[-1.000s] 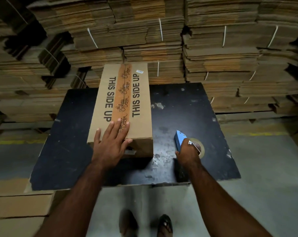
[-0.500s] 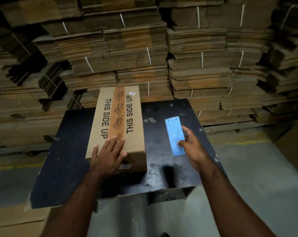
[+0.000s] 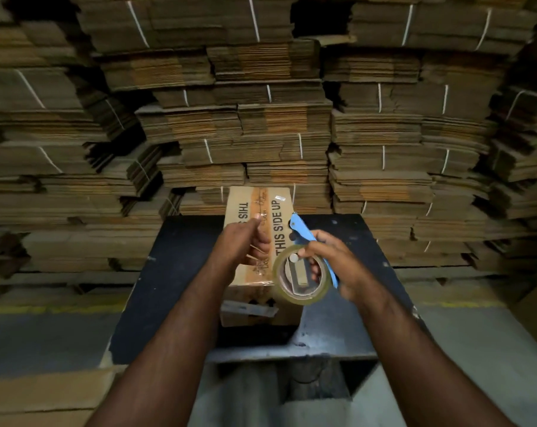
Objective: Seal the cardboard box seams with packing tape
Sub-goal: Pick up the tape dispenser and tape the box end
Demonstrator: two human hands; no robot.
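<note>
Half a second back the right hand (image 3: pixel 338 260) was reaching flat onto the blue tape dispenser (image 3: pixel 304 234) lying on the black table (image 3: pixel 174 272); now it is lifting that dispenser clear, above the near end of the cardboard box (image 3: pixel 254 241), with its fingers wrapping the frame and passing through the core of the tape roll (image 3: pixel 301 274). The left hand (image 3: pixel 241 245), which was pressing palm-down on the box top, is now raised off it, loosely curled with the thumb pointing away, just beside the roll; whether it is pinching a tape end I cannot tell, as clear tape is too faint to see.

The box is sitting on the table with its flaps down, printed "THIS SIDE UP" on both sides of a patterned brown tape strip (image 3: pixel 259 204) running along the centre seam. Its inside is hidden. A loose strip is hanging on the box's near face.

Both hands are covering the middle of the box top. Beyond the box, bundled stacks of flat cardboard (image 3: pixel 276 124) are filling the view, tied with white string. Edges are blurring slightly.
</note>
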